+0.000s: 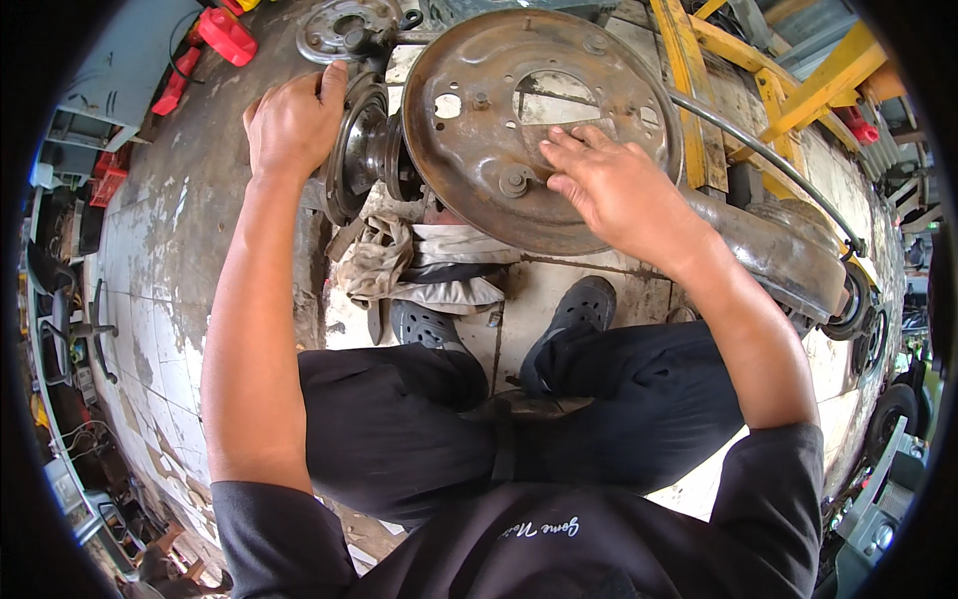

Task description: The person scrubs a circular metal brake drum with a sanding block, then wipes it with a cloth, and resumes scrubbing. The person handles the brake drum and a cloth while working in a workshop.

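A rusty round brake backing plate [489, 80] stands on edge on an axle in front of me. My right hand [609, 185] lies flat on its face, fingers spread near the centre hole. Left of the plate sits a dark wheel hub flange [361, 150]. My left hand [296, 120] grips the hub's outer rim from the left. The axle tube [788, 250] runs off to the right under my right forearm.
Dirty rags [399, 265] and a tool lie on the tiled floor below the hub, just ahead of my dark shoes [579, 304]. A round metal disc [339, 28] and red parts [228, 35] lie at the top left. Yellow steel stands [758, 70] rise at the top right.
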Demonstrator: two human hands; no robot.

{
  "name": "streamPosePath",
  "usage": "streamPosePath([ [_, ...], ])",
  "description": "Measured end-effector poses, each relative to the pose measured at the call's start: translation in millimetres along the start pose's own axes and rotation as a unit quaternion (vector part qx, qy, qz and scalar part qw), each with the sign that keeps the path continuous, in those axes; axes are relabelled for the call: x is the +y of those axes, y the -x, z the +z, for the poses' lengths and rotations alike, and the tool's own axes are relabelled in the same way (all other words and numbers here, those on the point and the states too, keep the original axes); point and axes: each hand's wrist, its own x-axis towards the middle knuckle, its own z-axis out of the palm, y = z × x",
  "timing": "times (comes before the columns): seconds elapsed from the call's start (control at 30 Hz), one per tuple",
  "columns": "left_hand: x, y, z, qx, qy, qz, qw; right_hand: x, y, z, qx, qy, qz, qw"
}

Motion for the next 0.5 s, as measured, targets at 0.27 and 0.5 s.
streamPosePath([
  [0.27,-4.1,2.8,0.7,0.025,-0.001,0.019,0.999,3.2,13.1,-28.0,-0.067,-0.001,0.001,0.998],
  [0.5,-0.2,1.1,-1.4,0.014,-0.01,0.013,1.0,0.7,16.8,-12.6,-0.063,-0.01,-0.026,0.998],
])
